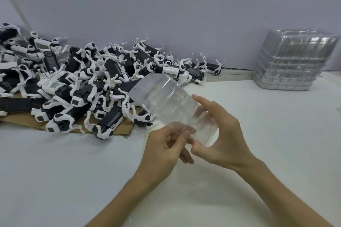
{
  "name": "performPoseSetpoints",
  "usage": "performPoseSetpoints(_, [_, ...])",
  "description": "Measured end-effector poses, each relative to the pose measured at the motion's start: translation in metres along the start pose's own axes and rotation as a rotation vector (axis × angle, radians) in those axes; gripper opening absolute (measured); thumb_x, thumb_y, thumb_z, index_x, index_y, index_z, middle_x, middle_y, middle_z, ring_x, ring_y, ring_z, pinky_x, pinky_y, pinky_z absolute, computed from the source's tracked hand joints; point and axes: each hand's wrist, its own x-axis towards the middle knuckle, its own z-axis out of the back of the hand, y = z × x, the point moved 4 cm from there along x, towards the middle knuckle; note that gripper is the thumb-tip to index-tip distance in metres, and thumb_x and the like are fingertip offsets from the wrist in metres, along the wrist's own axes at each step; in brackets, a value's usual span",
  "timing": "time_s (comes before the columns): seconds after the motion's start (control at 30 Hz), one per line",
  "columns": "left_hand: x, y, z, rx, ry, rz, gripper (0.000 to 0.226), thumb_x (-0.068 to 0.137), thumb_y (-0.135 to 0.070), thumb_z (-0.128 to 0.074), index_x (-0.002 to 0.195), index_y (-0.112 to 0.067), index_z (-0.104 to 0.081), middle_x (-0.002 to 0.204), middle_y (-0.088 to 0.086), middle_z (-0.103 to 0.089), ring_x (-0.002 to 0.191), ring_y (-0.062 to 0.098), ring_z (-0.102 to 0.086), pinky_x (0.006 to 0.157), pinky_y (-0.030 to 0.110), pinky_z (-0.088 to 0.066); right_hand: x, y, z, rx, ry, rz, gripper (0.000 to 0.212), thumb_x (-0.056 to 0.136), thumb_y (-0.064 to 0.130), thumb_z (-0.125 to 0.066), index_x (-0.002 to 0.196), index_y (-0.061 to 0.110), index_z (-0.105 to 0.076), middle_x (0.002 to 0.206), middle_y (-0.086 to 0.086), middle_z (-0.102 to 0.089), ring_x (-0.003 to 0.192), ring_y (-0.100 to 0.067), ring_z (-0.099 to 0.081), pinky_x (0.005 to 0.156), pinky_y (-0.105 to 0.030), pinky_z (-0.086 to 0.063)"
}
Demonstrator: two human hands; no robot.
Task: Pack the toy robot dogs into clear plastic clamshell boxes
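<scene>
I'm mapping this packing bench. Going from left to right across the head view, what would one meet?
pile of toy robot dogs → clear clamshell box, gripped by the left hand and the right hand → stack of clamshell boxes

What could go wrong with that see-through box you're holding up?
The clear box is held in the air by the left hand and right hand; squeezing hard might dent it, or it could slip. The toy dogs lie tangled in a pile, so pulling one out may drag others off the cardboard.
</scene>
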Motion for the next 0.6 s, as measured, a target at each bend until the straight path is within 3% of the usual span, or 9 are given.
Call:
performPoseSetpoints(0.23, [0.008,0.004,-0.004,0.006,-0.015,0.022,0.013,0.094,-0.019,-0.059,0.096,-0.013,-0.07,0.077,0.011,-0.074,0.051,0.031,-0.069,0.052,0.033,-0.056,0.007,-0.005,0.009,-0.136,-0.082,0.03,0.072,0.061,0.024,-0.072,0.131,0.014,-0.062,0.095,0.008,-0.061,0.08,-0.002,-0.058,0.067,-0.025,-0.054])
performPoseSetpoints(0.6, [0.009,0.003,-0.001,0.013,0.007,0.021,0.014,0.093,-0.022,-0.059,0.093,-0.029,-0.071,0.076,0.009,-0.074,0.052,0.028,-0.07,0.054,0.033,-0.057,0.014,-0.009,0.017,-0.112,-0.107,-0.022,0.069,0.058,0.028,-0.07,0.126,0.018,-0.063,0.094,0.008,-0.063,0.081,-0.004,-0.062,0.072,-0.02,-0.052])
